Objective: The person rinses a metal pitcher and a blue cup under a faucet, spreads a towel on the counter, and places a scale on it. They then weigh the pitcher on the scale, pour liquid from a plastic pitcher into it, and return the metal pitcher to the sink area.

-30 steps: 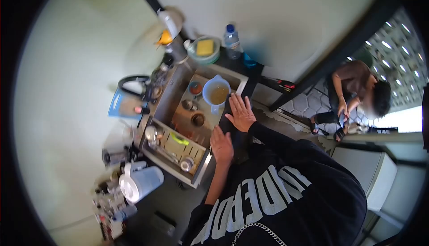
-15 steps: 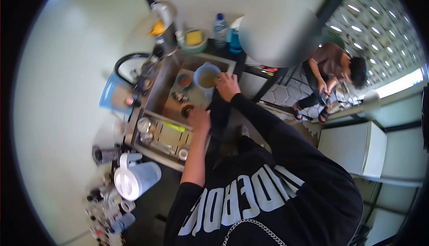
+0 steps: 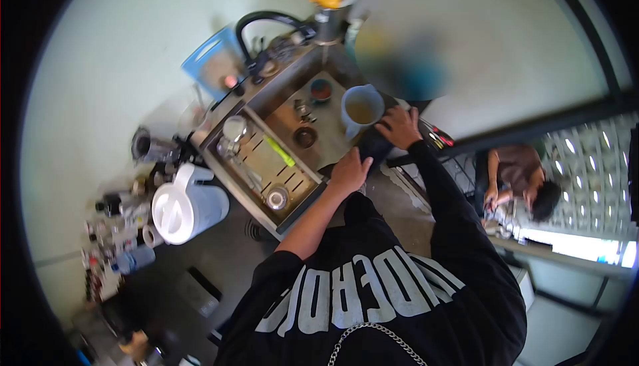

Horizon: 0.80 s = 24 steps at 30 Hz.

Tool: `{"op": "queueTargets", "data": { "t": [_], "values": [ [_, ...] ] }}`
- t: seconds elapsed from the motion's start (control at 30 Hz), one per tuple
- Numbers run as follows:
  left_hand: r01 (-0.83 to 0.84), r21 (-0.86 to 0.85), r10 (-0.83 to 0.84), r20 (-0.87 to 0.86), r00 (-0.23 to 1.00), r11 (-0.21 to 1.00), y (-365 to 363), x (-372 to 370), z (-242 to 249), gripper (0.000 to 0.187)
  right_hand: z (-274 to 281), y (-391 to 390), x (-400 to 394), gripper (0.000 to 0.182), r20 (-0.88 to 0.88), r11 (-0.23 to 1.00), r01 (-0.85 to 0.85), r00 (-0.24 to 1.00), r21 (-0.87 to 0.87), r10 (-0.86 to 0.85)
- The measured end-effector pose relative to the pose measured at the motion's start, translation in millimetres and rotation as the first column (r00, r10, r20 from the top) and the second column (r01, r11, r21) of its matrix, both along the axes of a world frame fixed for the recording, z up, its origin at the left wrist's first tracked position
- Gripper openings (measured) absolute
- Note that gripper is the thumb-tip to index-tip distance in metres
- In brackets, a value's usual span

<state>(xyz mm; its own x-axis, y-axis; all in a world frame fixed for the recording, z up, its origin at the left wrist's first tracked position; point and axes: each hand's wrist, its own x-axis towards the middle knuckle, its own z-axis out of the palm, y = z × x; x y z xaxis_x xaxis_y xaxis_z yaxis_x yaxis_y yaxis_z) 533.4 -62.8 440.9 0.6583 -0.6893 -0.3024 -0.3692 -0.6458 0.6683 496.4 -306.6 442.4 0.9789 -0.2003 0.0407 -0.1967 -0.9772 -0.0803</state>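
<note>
In the head view, both bare hands are placed along the near edge of a metal sink (image 3: 283, 85). The left hand (image 3: 349, 172) is set beside the near edge, its fingers bent and drawn close together; whether anything is gripped by them cannot be told. The right hand (image 3: 399, 128) is placed by the near right corner, its fingers curved and slightly parted, and here too a grip cannot be made out. Between the hands a black, matte patch (image 3: 374, 146) is seen, which could be cloth or a tabletop edge. Just beside the right hand, inside the basin's near right corner, a rounded jug (image 3: 363, 106) of translucent bluish plastic is stood, partly filled with cloudy, brownish liquid. Farther toward the far edge, a small round bowl (image 3: 321, 90) with reddish contents is seen; next to it lie shiny metal pieces (image 3: 303, 111), and a brown, round cup (image 3: 305, 138) is set nearer the left end. That end is taken up by a slotted, pale tray (image 3: 257, 164), on which a smooth lime-green strip (image 3: 278, 151) and clear, rounded glassware (image 3: 276, 197) are laid. Beyond the sink's left end, a frosted plastic pitcher (image 3: 190, 205) with a white lid is kept. At the far edge a glossy black, arched tap (image 3: 269, 16) is mounted, with a flat blue board (image 3: 216, 63) leaned against the wall behind.
</note>
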Motion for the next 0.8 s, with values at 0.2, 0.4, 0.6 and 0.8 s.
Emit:
{"op": "queueTargets", "data": {
  "t": [0.2, 0.4, 0.6, 0.8],
  "values": [
    [-0.048, -0.070, 0.051, 0.036, 0.998, 0.996, -22.5, -2.5, 1.2, 0.074, 12.7, -16.4, 19.4, 0.022, 0.289, 0.978, -0.015, 0.956, 0.208, -0.047],
    [-0.076, 0.356, 0.123, -0.111, 0.986, 0.932, -5.0, 4.5, 43.6, 0.073, 65.1, -7.0, 123.5, 0.019, 0.376, 0.638, -0.323, 0.925, 0.700, 0.056],
    [-0.388, -0.138, 0.408, 0.181, 0.895, 0.911, 16.3, -27.9, 58.9, 0.055, 25.1, 25.9, 249.8, 0.035, 0.064, 0.603, -0.454, 0.830, 0.656, 0.555],
    [-0.772, -0.235, 0.706, -0.312, 0.635, 0.591, 31.1, -77.4, 95.7, 0.042, -41.1, 107.4, 291.9, 0.052, -0.709, 0.876, -0.372, 0.525, 0.306, 0.471]
  ]
}}
